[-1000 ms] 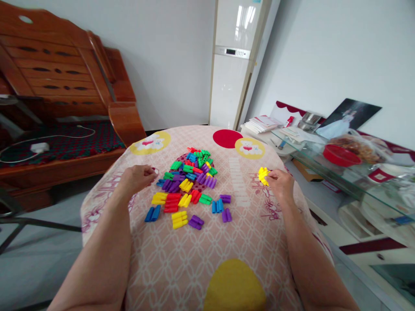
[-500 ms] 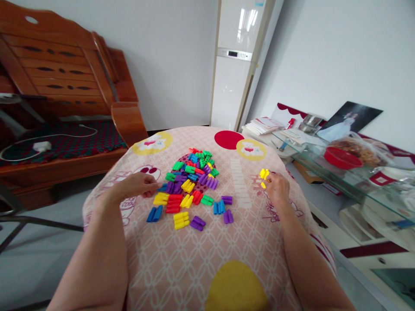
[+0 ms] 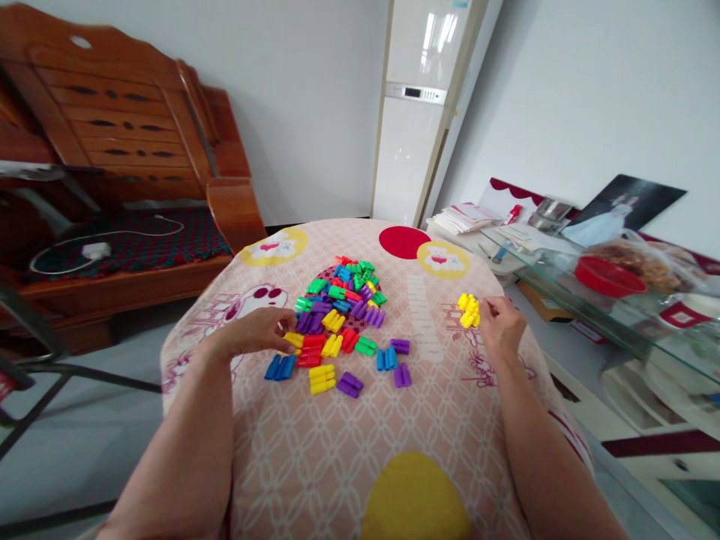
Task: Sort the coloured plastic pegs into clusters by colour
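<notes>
A heap of small plastic pegs in several colours (image 3: 342,300) lies mid-table on a pink patterned cloth (image 3: 394,420). My left hand (image 3: 259,330) rests at the heap's left edge, its fingers pinched on a yellow peg piece (image 3: 293,340) beside a red piece (image 3: 310,352). My right hand (image 3: 500,324) sits at the right side of the table, fingertips closed against a small cluster of yellow pegs (image 3: 468,310) set apart from the heap. Blue (image 3: 280,367), yellow (image 3: 321,379) and purple (image 3: 352,384) pieces lie loose in front.
A wooden bench (image 3: 140,150) with a white charger and cable (image 3: 95,250) stands at the left. A tall white air conditioner (image 3: 416,112) is behind the table. At the right a glass shelf (image 3: 590,300) holds a red bowl (image 3: 609,277), papers and a leaning photograph.
My left hand moved right from the cloth's edge to the heap and closed on a yellow piece. My right hand stayed with the yellow cluster. The view shifted slightly leftward.
</notes>
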A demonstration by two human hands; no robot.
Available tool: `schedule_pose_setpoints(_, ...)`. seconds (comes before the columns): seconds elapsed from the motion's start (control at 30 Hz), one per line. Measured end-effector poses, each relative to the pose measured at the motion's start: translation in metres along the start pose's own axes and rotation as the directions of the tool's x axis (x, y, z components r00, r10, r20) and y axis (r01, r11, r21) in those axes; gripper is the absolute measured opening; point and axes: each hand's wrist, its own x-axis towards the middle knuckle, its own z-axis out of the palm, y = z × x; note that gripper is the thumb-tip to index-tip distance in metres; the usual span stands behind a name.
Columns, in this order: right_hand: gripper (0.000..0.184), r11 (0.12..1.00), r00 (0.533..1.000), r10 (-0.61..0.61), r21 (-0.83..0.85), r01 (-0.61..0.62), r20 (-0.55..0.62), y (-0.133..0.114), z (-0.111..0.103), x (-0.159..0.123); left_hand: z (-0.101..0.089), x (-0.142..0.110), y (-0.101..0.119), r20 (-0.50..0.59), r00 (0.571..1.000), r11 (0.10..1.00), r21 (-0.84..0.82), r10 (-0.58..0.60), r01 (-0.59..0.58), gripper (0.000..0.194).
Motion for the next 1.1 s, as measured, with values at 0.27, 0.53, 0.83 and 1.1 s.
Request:
schedule_pose_setpoints(0.27, 0.026, 0.972, 0.985, -0.125, 0.215, 0.098, 0.120, -0.038, 0.010, -0.020, 0.003, 0.003, 0.027, -0.275, 0.960, 0.894, -0.412, 0.061, -0.175, 0.040)
schedule_pose_setpoints(0.53, 0.018, 0.784, 0.840, -0.403, 0.611, 0.111, 0.364, -0.111, 0.013, -0.064, 0.045, 0.029, 0.096, -0.256, 0.932, 0.497, -0.793, 0.255, -0.354, 0.040)
schedule_pose_setpoints(0.83, 0.012, 0.732, 0.825, -0.295, 0.669, -0.130, 0.483, -0.127, 0.011, -0.074, 0.073, 0.041, 0.116, -0.260, 0.913, 0.458, -0.801, 0.313, -0.386, 0.040)
schedule_pose_setpoints(1.1, 0.015, 0.998, 0.948, 0.031, 0.042, -0.047, 0.317, -0.058, 0.006, -0.021, 0.068, 0.039, 0.104, -0.336, 0.916, 0.581, -0.710, 0.218, -0.398, 0.040)
